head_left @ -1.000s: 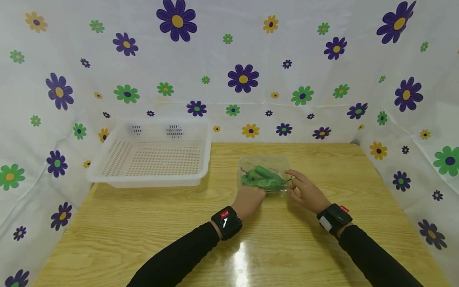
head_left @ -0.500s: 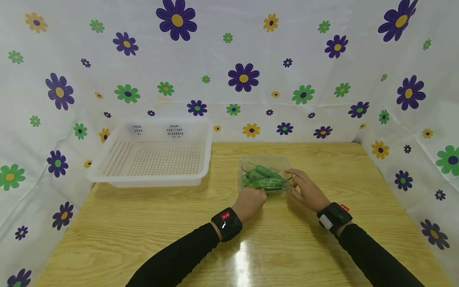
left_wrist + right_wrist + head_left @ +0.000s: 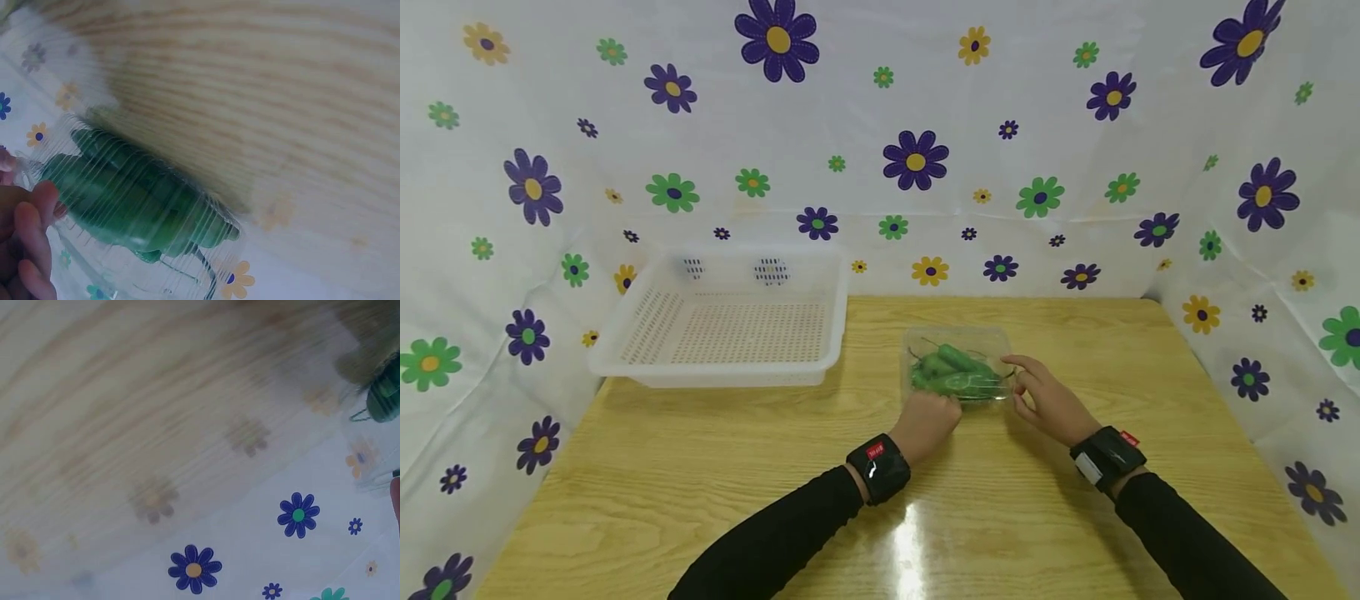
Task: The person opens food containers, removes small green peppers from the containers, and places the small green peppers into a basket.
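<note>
A clear plastic container (image 3: 985,335) with several green peppers (image 3: 958,383) inside lies on the wooden table. At its near left edge my left hand (image 3: 928,425) is curled, gripping the plastic rim. The left wrist view shows bent fingers (image 3: 37,231) by the ribbed side, peppers visible through it. On the opposite side my right hand (image 3: 1052,404) holds the right edge, index finger on the far corner and the other fingers bent beside it. Only a sliver of a fingertip and one end of a pepper (image 3: 384,397) appear in the right wrist view.
A white perforated plastic basket (image 3: 715,369) stands at the table's back left, with nothing visible inside. A white cloth with printed flowers (image 3: 970,108) hangs behind the table (image 3: 760,442) and along both sides. Black straps (image 3: 880,468) circle both wrists.
The view has shifted slightly. Both hands stay at the container's edges, and the left hand has turned only a little. The container, peppers and basket keep their places on the table.
</note>
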Motion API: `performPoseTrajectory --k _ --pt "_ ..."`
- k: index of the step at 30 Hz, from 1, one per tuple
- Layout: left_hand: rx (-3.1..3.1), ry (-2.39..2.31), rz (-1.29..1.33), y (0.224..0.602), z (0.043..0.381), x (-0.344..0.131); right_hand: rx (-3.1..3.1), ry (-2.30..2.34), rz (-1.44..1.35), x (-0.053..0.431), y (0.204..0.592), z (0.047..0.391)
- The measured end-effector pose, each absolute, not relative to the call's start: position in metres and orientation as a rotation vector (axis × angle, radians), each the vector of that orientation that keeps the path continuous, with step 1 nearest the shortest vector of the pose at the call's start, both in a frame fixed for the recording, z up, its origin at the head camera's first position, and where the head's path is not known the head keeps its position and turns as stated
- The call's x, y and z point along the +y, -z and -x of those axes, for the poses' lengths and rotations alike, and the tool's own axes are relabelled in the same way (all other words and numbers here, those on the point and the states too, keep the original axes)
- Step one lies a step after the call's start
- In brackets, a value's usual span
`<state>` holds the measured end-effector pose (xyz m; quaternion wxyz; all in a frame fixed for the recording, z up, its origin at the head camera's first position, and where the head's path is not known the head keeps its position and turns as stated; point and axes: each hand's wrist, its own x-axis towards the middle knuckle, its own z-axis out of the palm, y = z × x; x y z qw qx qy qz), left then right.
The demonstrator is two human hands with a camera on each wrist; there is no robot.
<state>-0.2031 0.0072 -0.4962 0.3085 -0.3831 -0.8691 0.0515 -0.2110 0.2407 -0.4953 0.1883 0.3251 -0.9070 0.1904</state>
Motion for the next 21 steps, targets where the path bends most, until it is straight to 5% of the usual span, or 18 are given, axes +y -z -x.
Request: performPoseTrajectory --k 21 --pt "-2.324 -0.21 1.098 0.491 0.209 0.004 -2.315 -0.296 -1.084 0.232 0.496 0.213"
